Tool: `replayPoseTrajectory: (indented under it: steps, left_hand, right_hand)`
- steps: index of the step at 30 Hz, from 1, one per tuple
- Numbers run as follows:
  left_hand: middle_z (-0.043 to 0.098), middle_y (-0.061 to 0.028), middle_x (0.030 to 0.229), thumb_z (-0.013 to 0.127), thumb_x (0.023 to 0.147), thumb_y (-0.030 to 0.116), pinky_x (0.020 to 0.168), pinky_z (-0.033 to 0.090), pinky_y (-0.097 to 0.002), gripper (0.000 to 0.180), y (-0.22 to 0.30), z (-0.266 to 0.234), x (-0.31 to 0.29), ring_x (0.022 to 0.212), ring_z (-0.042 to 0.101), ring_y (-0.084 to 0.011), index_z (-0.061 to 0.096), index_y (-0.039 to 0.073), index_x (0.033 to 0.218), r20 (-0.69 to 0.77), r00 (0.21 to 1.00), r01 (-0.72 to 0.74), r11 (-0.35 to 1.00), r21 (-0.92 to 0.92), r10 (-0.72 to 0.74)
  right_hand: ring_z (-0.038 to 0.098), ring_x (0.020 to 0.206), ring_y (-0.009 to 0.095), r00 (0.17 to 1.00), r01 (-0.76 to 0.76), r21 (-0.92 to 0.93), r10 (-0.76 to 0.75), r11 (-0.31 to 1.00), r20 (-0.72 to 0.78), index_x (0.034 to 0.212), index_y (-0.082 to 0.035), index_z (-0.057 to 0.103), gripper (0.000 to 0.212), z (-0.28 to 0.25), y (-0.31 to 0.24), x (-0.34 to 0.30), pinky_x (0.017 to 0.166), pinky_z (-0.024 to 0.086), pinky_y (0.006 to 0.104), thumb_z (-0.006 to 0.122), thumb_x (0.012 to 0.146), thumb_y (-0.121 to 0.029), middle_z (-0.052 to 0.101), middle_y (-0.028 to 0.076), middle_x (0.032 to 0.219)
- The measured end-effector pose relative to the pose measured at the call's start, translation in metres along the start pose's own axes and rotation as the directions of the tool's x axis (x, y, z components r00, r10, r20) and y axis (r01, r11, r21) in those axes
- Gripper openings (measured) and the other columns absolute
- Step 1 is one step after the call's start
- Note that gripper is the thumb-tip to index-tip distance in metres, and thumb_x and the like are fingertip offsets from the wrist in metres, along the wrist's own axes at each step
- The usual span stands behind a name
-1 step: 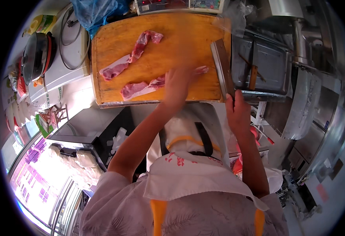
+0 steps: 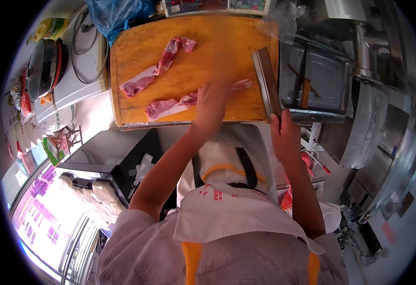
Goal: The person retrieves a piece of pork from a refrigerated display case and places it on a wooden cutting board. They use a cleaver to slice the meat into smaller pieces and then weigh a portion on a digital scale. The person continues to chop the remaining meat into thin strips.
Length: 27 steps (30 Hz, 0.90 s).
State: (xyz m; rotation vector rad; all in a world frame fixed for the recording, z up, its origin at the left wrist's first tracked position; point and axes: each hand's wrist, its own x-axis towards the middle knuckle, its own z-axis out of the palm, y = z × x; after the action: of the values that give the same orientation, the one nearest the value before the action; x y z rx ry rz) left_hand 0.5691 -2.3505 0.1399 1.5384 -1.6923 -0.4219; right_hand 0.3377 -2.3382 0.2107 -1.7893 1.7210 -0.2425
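Observation:
My left hand [image 2: 210,108] is on the nearer strip of raw meat [image 2: 163,108], its fingers closed over the strip's middle. A blurred smudge in the picture partly hides those fingertips. To the right, my right hand [image 2: 286,134] grips the handle of a cleaver [image 2: 269,83], whose broad blade points away from me and stands nearly on edge over the board's right side. The nearer strip's thin end shows between my left hand and the blade, apart from the cleaver. A second strip of meat [image 2: 166,59] lies farther off on the wooden cutting board [image 2: 132,52].
Right of the board is a metal tray [image 2: 329,71] with a wooden-handled tool [image 2: 306,92] in it. A blue plastic bag [image 2: 118,16] touches the far left corner. Behind the board sits a scale-like device [image 2: 198,7]. A lidded pan [image 2: 42,71] stands at far left.
The cleaver and my right hand have shifted very slightly to the left. My left hand stays on the nearer strip, moved barely to the left, and both strips lie as before.

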Motion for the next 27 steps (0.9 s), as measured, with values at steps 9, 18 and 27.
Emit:
replayPoseTrajectory:
  steps: [9,18,27]
  left_hand:
    - [0.068,-0.0113,0.108,0.072,0.08,-0.007,0.089,0.053,-0.0452,0.033,-0.027,0.019,-0.014,0.101,0.064,-0.035,0.074,0.002,0.111,0.037,0.998,-0.054,0.998,0.017,0.053]
    - [0.066,-0.0125,0.109,0.068,0.077,-0.011,0.089,0.055,-0.044,0.035,-0.027,0.011,-0.012,0.104,0.063,-0.0359,0.073,0.001,0.11,0.136,0.99,-0.055,0.994,0.093,0.042]
    - [0.066,-0.0154,0.109,0.065,0.078,-0.013,0.09,0.055,-0.0461,0.035,-0.037,0.016,-0.013,0.104,0.063,-0.0383,0.071,-0.001,0.111,0.159,0.985,-0.076,0.997,0.03,0.071]
  right_hand:
    - [0.067,0.068,0.048,0.997,0.057,0.017,-0.058,0.998,0.054,0.109,-0.003,0.046,0.02,0.024,-0.024,-0.013,0.056,0.052,0.0564,0.06,0.106,-0.017,0.064,0.025,0.072]
    - [0.071,0.071,0.043,0.986,0.11,-0.08,-0.099,0.991,0.138,0.109,-0.001,0.047,0.019,0.041,-0.022,-0.025,0.059,0.058,0.0511,0.059,0.106,-0.015,0.068,0.021,0.08]
    - [0.072,0.074,0.042,0.98,0.047,-0.116,-0.023,0.992,0.2,0.114,0.003,0.049,0.02,0.044,-0.037,-0.038,0.063,0.06,0.0507,0.058,0.104,-0.012,0.069,0.024,0.085]
